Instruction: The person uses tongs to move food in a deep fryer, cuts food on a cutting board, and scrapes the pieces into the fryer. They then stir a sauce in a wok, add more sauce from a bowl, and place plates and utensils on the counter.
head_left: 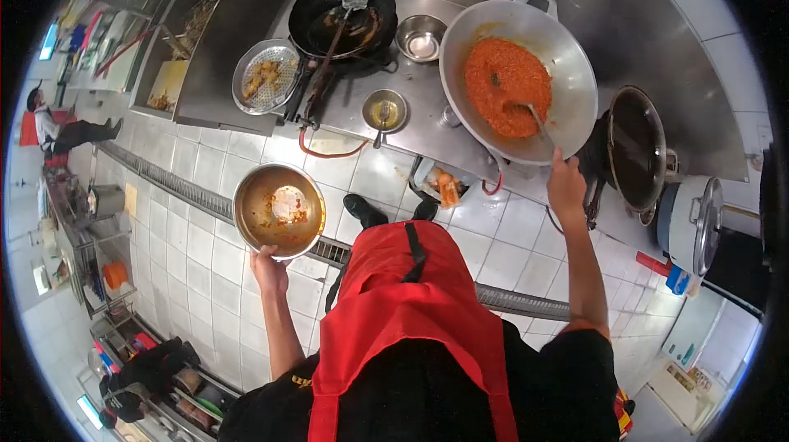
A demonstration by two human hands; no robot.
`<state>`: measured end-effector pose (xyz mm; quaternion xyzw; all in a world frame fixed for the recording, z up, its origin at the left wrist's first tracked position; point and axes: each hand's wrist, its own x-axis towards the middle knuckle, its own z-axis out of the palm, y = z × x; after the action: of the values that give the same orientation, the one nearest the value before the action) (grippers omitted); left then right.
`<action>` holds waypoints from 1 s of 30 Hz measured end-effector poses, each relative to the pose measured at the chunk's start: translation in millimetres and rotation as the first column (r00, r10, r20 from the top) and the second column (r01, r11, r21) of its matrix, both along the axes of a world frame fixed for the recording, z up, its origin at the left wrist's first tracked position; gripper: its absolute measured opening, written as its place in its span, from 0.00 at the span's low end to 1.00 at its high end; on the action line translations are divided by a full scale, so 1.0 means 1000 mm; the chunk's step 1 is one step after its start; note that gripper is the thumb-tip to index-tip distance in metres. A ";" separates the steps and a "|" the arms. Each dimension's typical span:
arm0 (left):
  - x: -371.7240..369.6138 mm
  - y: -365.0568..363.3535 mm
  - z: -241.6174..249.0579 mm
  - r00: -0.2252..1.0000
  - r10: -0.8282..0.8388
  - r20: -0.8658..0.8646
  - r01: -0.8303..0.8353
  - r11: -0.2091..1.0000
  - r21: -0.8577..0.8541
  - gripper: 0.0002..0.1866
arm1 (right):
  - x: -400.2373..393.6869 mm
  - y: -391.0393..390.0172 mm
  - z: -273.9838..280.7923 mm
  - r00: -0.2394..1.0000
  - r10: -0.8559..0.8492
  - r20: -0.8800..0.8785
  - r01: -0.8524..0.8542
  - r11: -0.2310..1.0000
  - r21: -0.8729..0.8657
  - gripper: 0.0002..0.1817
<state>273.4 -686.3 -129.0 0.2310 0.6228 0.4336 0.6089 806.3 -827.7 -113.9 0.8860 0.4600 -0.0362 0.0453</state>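
Note:
My left hand (269,268) grips the rim of a metal bowl (306,181), held out over the floor. Orange-red residue smears the inside of this bowl. On the right, my right hand (566,185) is closed around the handle of a long metal ladle (540,124). The ladle's head dips into a thick orange-red sauce (505,80) with a coarse texture. That sauce fills the bottom of a large grey pan (567,56) on the steel counter. A dark spot shows in the sauce near its middle.
A black wok (308,19) with a spatula (355,0) stands back left. Beside it are a strainer (283,60) with fried pieces, a steel bowl (421,37) and a small pan (394,103). A dark-filled pot (634,138) stands right. Two people (70,128) are farther left.

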 end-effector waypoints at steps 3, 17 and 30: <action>-0.030 0.001 -0.035 0.997 0.058 -0.056 -0.064 0.993 -0.104 0.28 | 0.003 -0.008 -0.013 0.980 -0.076 -0.184 0.109 0.979 0.173 0.24; -0.171 -0.082 -0.094 0.949 0.269 -0.166 -0.307 0.907 -0.287 0.23 | -0.097 -0.027 -0.208 0.900 -0.393 -0.189 0.332 0.899 -0.285 0.41; -0.188 -0.123 -0.078 0.866 0.441 -0.237 -0.493 0.835 -0.244 0.14 | -0.076 0.037 -0.189 0.906 -0.384 -0.178 0.301 0.880 -0.368 0.46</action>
<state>85.2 -809.1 -206.7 0.0139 0.7679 0.4495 0.4561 730.5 -790.4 -303.0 0.9217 0.2841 -0.2300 0.1295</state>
